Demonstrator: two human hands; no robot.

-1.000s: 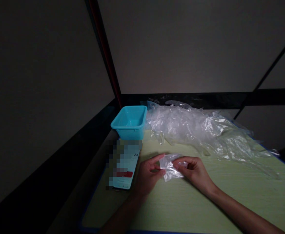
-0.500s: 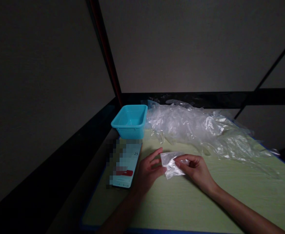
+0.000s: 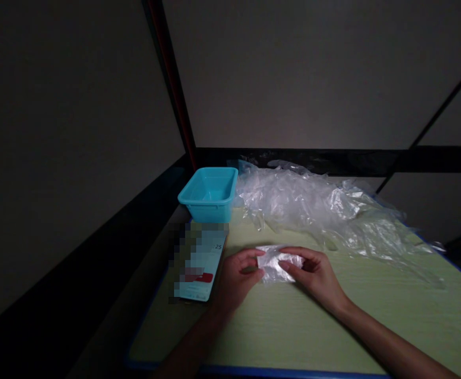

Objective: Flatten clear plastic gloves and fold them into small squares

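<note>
A small folded piece of clear plastic, perhaps a plastic bag, is held between my hands above the table's near middle. My left hand grips its left edge, thumb below and fingers above. My right hand has its thumb and index finger on the plastic's right part; the other fingers are curled under and partly hidden. Behind them spreads a big heap of loose clear plastic bags, crumpled and shiny.
A turquoise plastic basin stands at the table's far left corner. In front of it lies a phone with its screen lit and partly pixelated. The pale green table has a blue edge, with walls on the left and behind.
My left fingers have come down from a raised position onto the plastic's left edge. The plastic looks more folded and shorter. My right thumb and index finger have spread slightly on it.
</note>
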